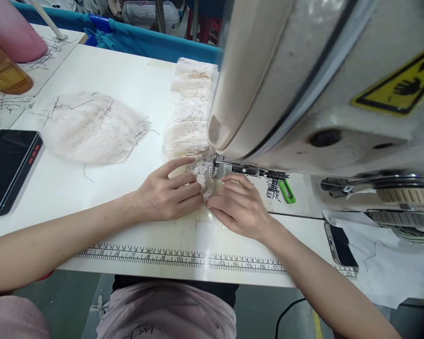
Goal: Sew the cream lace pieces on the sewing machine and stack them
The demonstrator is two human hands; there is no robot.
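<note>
A strip of white scalloped lace (202, 173) lies under the head of the sewing machine (254, 70), by the needle area. My left hand (171, 192) rests on the lace's left side, index finger stretched forward and the other fingers curled down onto its edge. From the right, my right hand (240, 205) closes its thumb and fingers on the near end of the lace, close to my left fingertips. Behind my hands, a gathered stack of lace pieces (189, 113) runs back along the machine. The needle itself is hidden by the machine head.
A loose pile of lace cups (92, 127) with dark thread ends lies left. Beside it is a black device (10, 169). A printed ruler (198, 260) runs along the front edge. A phone (342, 245) and white cloth (385, 263) lie right; a green clip-like piece (287, 191) sits by the machine.
</note>
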